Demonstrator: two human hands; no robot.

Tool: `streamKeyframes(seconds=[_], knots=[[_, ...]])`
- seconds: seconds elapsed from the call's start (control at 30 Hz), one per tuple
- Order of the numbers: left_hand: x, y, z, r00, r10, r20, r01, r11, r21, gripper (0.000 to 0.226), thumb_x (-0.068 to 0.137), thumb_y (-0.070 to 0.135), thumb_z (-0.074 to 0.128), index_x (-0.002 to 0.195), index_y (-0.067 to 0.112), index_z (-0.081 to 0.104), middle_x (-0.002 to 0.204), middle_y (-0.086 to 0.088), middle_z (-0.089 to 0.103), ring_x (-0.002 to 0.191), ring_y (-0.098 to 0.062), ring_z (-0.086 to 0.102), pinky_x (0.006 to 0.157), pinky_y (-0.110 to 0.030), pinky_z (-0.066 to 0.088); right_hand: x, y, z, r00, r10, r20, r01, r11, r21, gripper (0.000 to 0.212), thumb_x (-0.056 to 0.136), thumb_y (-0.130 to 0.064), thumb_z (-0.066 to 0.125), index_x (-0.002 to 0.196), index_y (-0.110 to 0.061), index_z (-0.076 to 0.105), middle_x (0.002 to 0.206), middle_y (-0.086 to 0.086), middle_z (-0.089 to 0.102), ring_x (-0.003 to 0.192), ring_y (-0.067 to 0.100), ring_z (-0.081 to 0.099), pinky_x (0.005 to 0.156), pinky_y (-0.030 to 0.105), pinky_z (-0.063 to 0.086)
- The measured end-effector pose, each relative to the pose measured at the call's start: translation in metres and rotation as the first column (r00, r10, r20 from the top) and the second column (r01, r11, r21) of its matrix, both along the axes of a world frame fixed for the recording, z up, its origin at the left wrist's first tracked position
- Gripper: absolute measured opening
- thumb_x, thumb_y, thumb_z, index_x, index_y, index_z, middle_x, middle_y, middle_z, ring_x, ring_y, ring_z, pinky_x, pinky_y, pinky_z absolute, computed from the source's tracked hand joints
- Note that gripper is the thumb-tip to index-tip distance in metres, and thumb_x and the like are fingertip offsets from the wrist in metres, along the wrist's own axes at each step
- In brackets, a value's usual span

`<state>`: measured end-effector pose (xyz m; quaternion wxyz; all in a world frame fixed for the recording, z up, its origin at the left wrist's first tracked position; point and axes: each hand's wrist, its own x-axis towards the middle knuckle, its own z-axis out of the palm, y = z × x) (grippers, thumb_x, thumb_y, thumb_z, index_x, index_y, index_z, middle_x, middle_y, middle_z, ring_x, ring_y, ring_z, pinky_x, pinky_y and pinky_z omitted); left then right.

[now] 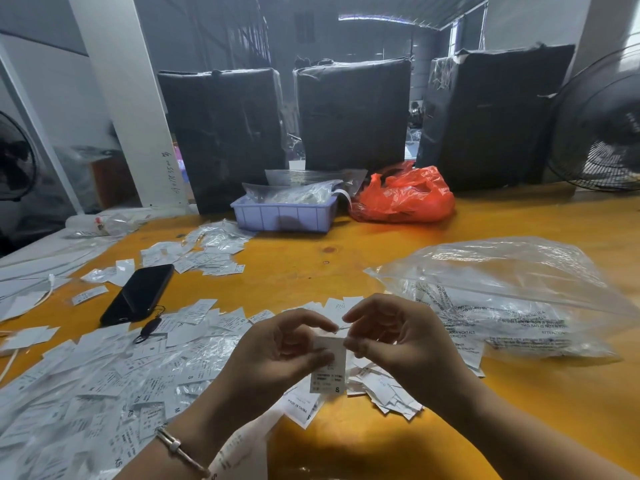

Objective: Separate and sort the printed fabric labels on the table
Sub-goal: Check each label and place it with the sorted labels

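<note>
A white printed label (329,370) marked "S" hangs between my two hands above the table. My left hand (277,355) pinches its upper left edge, and my right hand (394,337) pinches its top right with thumb and fingertips. Below and to the left spreads a big heap of loose labels (104,379) over the yellow table (381,445). A smaller pile (384,393) lies under my right hand. Another scatter of labels (204,251) lies further back on the left.
A black phone (138,294) with a strap lies left of centre. A clear plastic bag (502,299) lies at the right. At the back stand a purple tray (284,214) with bags, an orange bag (405,195), black wrapped bales (353,112) and a fan (602,126).
</note>
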<state>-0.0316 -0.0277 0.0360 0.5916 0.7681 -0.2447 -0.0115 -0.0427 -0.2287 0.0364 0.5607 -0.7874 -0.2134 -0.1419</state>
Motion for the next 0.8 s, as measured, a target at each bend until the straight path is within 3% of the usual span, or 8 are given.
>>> streamKeyframes(seconds=[0.17,0.3,0.43,0.53,0.63,0.8], knots=[[0.0011,0.0014,-0.0018,1.0,-0.016,0.019,0.015,0.998,0.058,0.022,0.073,0.024,0.075,0.085,0.006,0.073,0.082,-0.007,0.073,0.081,-0.016,0.071,0.07,-0.022,0.054,0.0002,0.0027,-0.0008,1.0,0.022,-0.001,-0.022,0.996,0.086,0.021,0.075,0.008,0.073,0.086,-0.009,0.07,0.073,0.008,0.072,0.063,0.021,0.068,0.062,0.034,0.058],[0.0019,0.0031,-0.0015,0.999,0.015,0.048,-0.02,0.995,0.097,0.027,0.073,0.039,0.074,0.095,0.024,0.072,0.09,0.002,0.074,0.087,-0.013,0.07,0.078,-0.033,0.059,-0.0008,0.0062,-0.0045,0.999,0.048,0.004,-0.048,0.996,0.079,0.022,0.077,0.015,0.067,0.087,-0.005,0.069,0.072,0.01,0.072,0.062,0.019,0.069,0.062,0.031,0.058],[0.0033,0.0048,-0.0023,0.995,0.058,0.078,-0.066,0.992,0.109,0.01,0.079,0.029,0.074,0.089,0.029,0.074,0.088,0.002,0.074,0.087,-0.017,0.069,0.079,-0.042,0.057,-0.0012,0.0073,-0.0069,0.999,0.038,0.033,-0.04,0.996,0.083,0.019,0.077,0.012,0.069,0.086,-0.005,0.069,0.073,0.009,0.073,0.062,0.018,0.069,0.061,0.029,0.058],[0.0034,0.0045,-0.0016,0.992,0.086,0.094,-0.095,0.991,0.097,0.015,0.079,0.025,0.074,0.093,0.029,0.073,0.091,0.003,0.073,0.087,-0.017,0.068,0.078,-0.041,0.058,-0.0003,0.0068,-0.0078,0.996,0.018,0.086,-0.023,0.998,0.057,0.017,0.076,0.008,0.073,0.086,-0.006,0.071,0.073,0.004,0.073,0.062,0.013,0.069,0.06,0.021,0.054],[0.0032,0.0046,-0.0002,0.991,0.09,0.097,-0.096,0.994,0.06,0.038,0.074,0.028,0.074,0.11,0.028,0.066,0.098,0.003,0.072,0.089,-0.014,0.068,0.08,-0.039,0.059,-0.0005,0.007,-0.0084,0.993,0.009,0.12,-0.016,0.998,0.064,0.014,0.076,0.004,0.075,0.086,-0.005,0.073,0.073,0.002,0.073,0.063,0.013,0.069,0.06,0.024,0.056],[0.0035,0.0047,-0.0011,0.988,0.115,0.106,-0.122,0.99,0.071,0.028,0.082,0.007,0.073,0.101,0.027,0.071,0.088,0.001,0.073,0.087,-0.013,0.068,0.083,-0.037,0.056,-0.0024,0.0093,-0.0072,0.988,-0.021,0.153,0.02,1.0,0.004,0.01,0.077,-0.004,0.077,0.086,-0.009,0.075,0.074,-0.003,0.073,0.062,0.011,0.069,0.059,0.034,0.058]])
